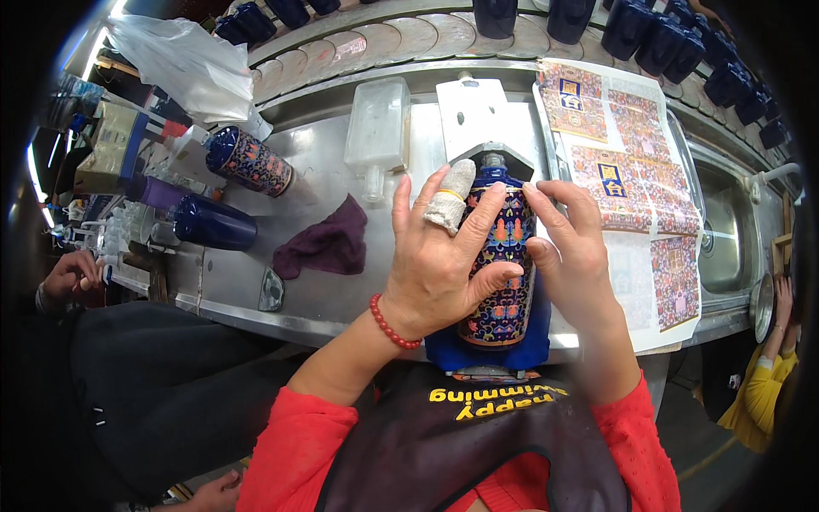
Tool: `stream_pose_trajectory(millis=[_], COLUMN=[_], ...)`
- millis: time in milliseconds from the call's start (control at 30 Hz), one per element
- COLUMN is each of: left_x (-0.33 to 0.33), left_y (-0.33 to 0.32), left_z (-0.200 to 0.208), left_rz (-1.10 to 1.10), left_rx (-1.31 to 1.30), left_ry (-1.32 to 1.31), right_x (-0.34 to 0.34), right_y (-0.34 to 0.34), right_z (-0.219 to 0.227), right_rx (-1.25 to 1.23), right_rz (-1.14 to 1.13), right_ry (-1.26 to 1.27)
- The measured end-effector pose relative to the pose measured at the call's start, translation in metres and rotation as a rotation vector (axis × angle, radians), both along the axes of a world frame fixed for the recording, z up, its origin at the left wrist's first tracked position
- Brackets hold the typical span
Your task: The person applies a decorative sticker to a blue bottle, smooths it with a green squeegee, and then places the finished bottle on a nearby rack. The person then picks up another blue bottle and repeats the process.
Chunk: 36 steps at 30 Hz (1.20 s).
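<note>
Metal surface (311, 149): printed sheets (614, 183) at two o'clock.
Bottle (503, 311): laid centrally, neck toward twelve.
Left hand (431, 264): fingers splayed over it, apparently for steadying.
Right hand (576, 256): fingers parted, rested against it.

Bright light came from strip lights (95, 53) at the upper left, leaving glare on the metal table (317, 141). Haze softened the right wrist (597, 328). Fisheye distortion curved the dark outer edges
</note>
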<state>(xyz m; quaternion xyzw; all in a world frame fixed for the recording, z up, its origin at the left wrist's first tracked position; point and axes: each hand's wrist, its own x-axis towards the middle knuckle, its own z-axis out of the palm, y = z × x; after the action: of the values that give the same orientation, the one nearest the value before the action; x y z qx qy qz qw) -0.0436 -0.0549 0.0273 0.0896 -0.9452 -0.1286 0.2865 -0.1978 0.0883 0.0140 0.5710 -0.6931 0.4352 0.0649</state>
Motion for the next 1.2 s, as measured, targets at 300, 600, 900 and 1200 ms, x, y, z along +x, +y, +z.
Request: stream_pose_trajectory(millis=[300, 600, 900, 1200], left_x=[-0.002, -0.001, 0.01, 0.009], left_y=[0.002, 0.002, 0.012, 0.01], left_z=[0.011, 0.003, -0.003, 0.004], left_rz=[0.048, 0.02, 0.041, 0.051], left_rx=[-0.126, -0.05, 0.099, 0.077], left_ry=[-0.081, -0.055, -0.066, -0.037], right_x=[-0.001, -0.003, 0.001, 0.001], right_y=[0.0, 0.0, 0.006, 0.006], right_z=[-0.001, 0.0, -0.004, -0.005], right_rx=[0.025, 0.017, 0.071, 0.061], right_rz=[0.01, 0.018, -0.001, 0.015], right_ry=[0.008, -0.04, -0.026, -0.024])
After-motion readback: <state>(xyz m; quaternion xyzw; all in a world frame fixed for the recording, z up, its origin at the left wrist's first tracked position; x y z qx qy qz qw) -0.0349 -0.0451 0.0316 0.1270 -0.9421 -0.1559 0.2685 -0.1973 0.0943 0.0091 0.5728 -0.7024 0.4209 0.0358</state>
